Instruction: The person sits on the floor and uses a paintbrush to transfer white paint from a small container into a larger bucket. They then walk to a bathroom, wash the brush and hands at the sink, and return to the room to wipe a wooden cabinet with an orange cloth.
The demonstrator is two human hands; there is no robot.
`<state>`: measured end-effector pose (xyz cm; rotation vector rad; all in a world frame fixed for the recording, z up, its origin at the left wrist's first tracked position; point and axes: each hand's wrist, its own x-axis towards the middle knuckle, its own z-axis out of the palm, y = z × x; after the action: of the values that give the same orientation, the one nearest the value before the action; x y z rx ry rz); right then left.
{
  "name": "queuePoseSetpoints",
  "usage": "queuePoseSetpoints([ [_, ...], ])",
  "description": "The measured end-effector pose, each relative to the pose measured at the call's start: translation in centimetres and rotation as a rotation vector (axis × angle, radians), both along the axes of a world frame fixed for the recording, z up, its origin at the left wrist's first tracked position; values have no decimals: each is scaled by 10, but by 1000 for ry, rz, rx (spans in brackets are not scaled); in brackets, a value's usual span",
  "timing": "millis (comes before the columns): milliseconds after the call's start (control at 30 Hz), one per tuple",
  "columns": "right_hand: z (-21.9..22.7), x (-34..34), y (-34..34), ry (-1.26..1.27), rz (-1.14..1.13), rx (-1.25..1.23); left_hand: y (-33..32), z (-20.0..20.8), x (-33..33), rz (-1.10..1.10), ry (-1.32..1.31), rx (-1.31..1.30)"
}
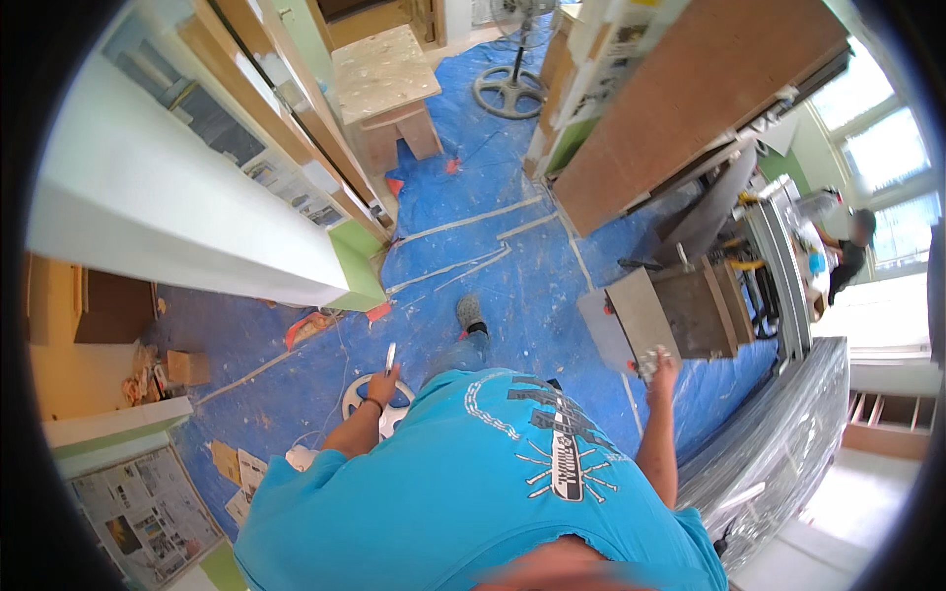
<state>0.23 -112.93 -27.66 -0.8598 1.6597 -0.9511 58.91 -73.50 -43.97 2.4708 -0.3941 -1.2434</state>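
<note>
My left hand (380, 386) is closed around a slim white object (391, 355) that points away from me; its kind is too small to make out. Below that hand, on the floor, is a round white base with spokes (357, 399), partly hidden by my forearm. Out to the right, my right hand (662, 376) grips a small, mottled grey-white thing (647, 362) that looks crumpled. Just beyond it lies a grey panel (642, 310), beside a wooden box-like cabinet (695, 310).
Blue sheeting (473, 236) with tape strips covers the floor. A white wall end (227, 217) stands left, a large brown board (690, 108) right. Ahead are a speckled wooden stool (387, 74) and a fan base (509, 92). A plastic-wrapped long item (778, 433) lies right; another person (849, 254) is near the windows.
</note>
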Motion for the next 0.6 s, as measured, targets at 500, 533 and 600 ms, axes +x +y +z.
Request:
queuePoseSetpoints([
  [500,25,398,-384,-40,577,-101,-639,200,279,-58,-248,-654],
  [533,40,427,-420,-16,604,-134,-665,199,296,-30,-226,-653],
  [600,72,495,-493,-40,711,-247,-713,194,335,21,-253,-629],
])
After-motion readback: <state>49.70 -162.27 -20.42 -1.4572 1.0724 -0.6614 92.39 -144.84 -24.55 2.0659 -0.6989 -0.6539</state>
